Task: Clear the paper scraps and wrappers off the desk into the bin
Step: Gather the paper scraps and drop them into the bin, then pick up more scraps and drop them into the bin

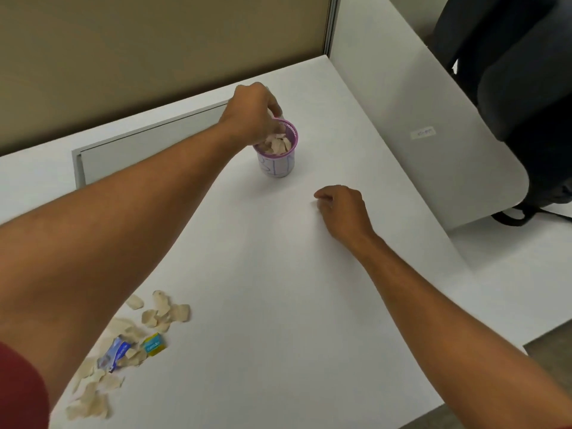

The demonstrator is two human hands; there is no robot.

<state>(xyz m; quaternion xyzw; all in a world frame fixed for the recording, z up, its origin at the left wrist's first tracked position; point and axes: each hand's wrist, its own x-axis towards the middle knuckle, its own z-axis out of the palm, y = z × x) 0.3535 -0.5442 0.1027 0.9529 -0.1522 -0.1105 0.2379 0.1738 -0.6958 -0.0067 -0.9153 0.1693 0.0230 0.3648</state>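
A small purple mesh bin (pixel 277 164) with a white paper label stands mid-desk, holding several pale paper scraps (pixel 277 144). My left hand (pixel 252 114) hovers over its rim, fingers pointing down into it; whether they still hold a scrap is hidden. My right hand (pixel 340 212) rests on the desk to the right of the bin, fingers curled, nothing visible in it. At the near left lie several torn paper scraps (pixel 161 314), a blue wrapper (pixel 114 352) and a teal-and-yellow wrapper (pixel 153 344), partly under my left forearm.
The white desk (pixel 278 289) meets a beige partition wall (pixel 139 57) at the back. A grey flap (pixel 148 147) is set into the desk behind the bin. A white side panel (pixel 433 150) and a black office chair (pixel 520 88) stand to the right.
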